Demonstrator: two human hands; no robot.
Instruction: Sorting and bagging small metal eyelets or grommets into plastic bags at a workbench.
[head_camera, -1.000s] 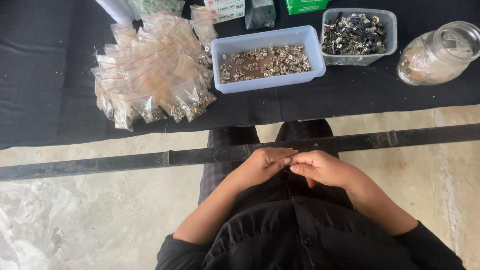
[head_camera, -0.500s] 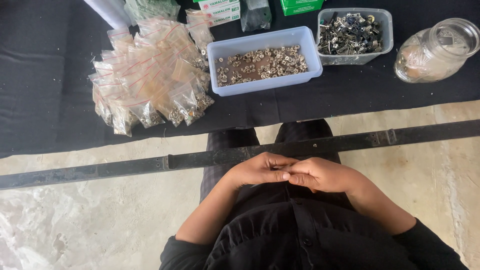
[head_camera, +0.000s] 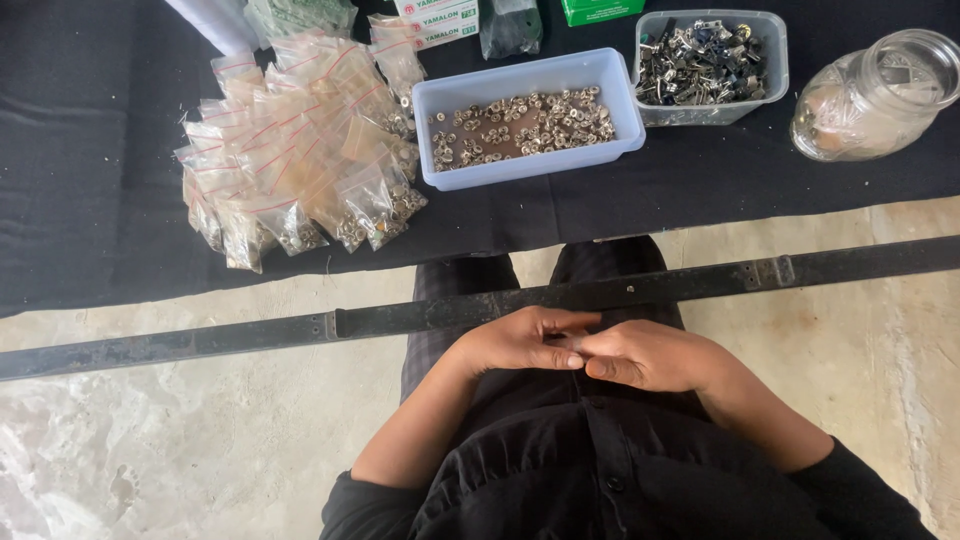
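Resting in the lap, left hand (head_camera: 520, 342) and right hand (head_camera: 650, 355) meet fingertip to fingertip over dark trousers and a black shirt (head_camera: 600, 470). Both hands have fingers curled in and pinched together where they touch; something small may be between them, but it is hidden, so cannot tell whether either hand grips anything. Just beyond the knuckles, a long dark metal bar (head_camera: 430, 315) with a hinge-like plate runs across the view, above a pale concrete floor (head_camera: 150, 450). Further out is the surface, covered in black cloth (head_camera: 90, 180), well apart from the hands. On it: a heap of small clear zip bags (head_camera: 290, 150) with red seal lines, holding small metal parts, at the left; a pale blue rectangular plastic tub (head_camera: 527, 115) of small round metal eyelets or snaps in the middle, just beside the bags; a clear plastic tub (head_camera: 710, 65) of mixed darker metal hardware behind and right of it; a glass jar (head_camera: 875, 95) lying tilted at far right. Small boxes (head_camera: 440, 20) and a green box (head_camera: 600, 10) sit cut off at the top edge.
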